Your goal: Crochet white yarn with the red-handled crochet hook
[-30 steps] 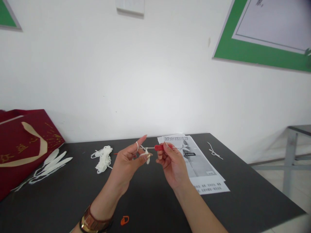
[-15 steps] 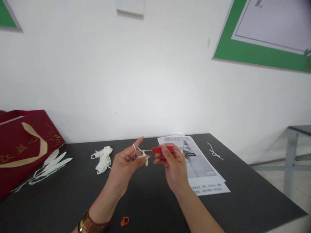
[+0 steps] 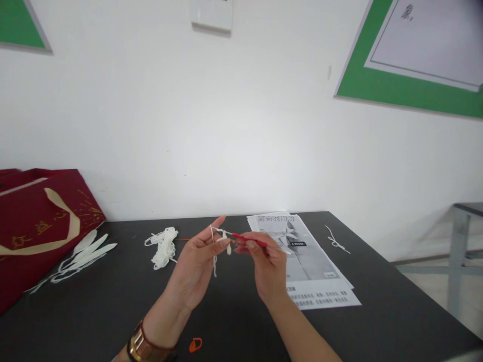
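Note:
My right hand (image 3: 266,256) grips a crochet hook (image 3: 247,240) by its red handle, the metal tip pointing left and slightly up. Pinched between the thumb and fingers of my left hand (image 3: 202,256) is a small piece of white crochet work (image 3: 229,246). White yarn (image 3: 212,234) runs over the raised left index finger to the hook tip, and a loose end hangs below the hand. Behind my left hand lies a loose skein of white yarn (image 3: 163,249), beside a thin orange stick (image 3: 183,240) partly hidden by the hand.
Printed sheets (image 3: 324,286) lie under and beyond my right hand. An orange stitch marker (image 3: 195,345) is near the front of the black table (image 3: 234,322). Leaf-shaped white pieces (image 3: 90,251) rest by a dark red bag (image 3: 41,211) at left. A short tied cord (image 3: 335,240) lies at right.
The hook has tilted, its handle end now lower and its tip raised. The yarn on the left index finger has shifted, with a loose end now hanging below. The head view has moved slightly.

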Demonstrator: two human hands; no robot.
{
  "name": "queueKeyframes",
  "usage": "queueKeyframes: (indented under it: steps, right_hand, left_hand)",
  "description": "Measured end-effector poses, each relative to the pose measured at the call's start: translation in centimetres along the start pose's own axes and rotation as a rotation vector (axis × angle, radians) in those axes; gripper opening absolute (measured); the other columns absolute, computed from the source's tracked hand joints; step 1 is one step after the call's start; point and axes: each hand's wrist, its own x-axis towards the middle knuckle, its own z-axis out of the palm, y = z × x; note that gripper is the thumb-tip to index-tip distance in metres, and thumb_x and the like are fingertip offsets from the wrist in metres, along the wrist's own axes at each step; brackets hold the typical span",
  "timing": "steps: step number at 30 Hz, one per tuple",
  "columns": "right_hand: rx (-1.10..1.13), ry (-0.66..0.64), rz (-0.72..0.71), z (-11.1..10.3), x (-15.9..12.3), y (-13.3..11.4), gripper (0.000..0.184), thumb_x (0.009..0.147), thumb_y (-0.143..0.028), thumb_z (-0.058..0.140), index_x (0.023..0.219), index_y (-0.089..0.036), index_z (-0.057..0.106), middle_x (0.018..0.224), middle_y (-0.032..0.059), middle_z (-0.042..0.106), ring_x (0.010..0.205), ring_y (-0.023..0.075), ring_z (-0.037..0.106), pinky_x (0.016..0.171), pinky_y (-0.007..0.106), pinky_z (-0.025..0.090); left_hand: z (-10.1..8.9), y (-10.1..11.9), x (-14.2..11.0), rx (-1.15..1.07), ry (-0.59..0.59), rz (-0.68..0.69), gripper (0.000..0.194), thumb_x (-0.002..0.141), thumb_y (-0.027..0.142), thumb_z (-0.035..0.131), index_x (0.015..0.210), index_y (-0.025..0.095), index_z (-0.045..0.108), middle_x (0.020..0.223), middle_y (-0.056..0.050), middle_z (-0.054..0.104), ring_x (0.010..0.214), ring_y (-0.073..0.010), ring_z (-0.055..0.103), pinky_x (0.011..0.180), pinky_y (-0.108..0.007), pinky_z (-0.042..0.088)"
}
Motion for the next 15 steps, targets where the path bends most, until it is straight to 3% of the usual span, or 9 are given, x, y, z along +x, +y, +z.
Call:
queueKeyframes:
  steps: [3,6,15]
  right_hand:
    - [0.367,0.050,0.342,0.3,0.6,0.1,0.009,0.085,-0.029,0.064,0.087,-0.021,0.068,0.074,0.0013,0.070,0.064,0.0122,0.063,0.054,0.023,0.058]
    - [0.533,0.053,0.477,0.2,1.0,-0.1,0.016,0.081,-0.034,0.069,0.084,-0.018,0.067,0.070,0.0012,0.069,0.058,0.0102,0.059,0.049,0.020,0.057]
    - [0.567,0.017,0.445,-0.5,1.6,-1.9,0.020,0.081,-0.035,0.070,0.076,-0.016,0.064,0.059,-0.0027,0.060,0.048,0.0079,0.052,0.046,0.021,0.057]
  left_hand:
    - [-0.1,0.2,-0.2,0.063,-0.036,0.007,0.060,0.070,0.013,0.076,0.127,0.019,0.058,0.062,0.007,0.054,0.061,-0.0058,0.050,0.069,-0.019,0.040]
    - [-0.2,0.4,-0.5,0.154,-0.084,0.005,0.057,0.072,0.016,0.075,0.127,0.023,0.058,0.062,0.007,0.054,0.062,-0.0065,0.050,0.069,-0.020,0.038]
    - [0.3,1.4,-1.7,0.323,-0.191,-0.077,0.048,0.071,0.019,0.075,0.117,0.031,0.066,0.063,0.006,0.056,0.062,-0.0075,0.049,0.068,-0.023,0.036]
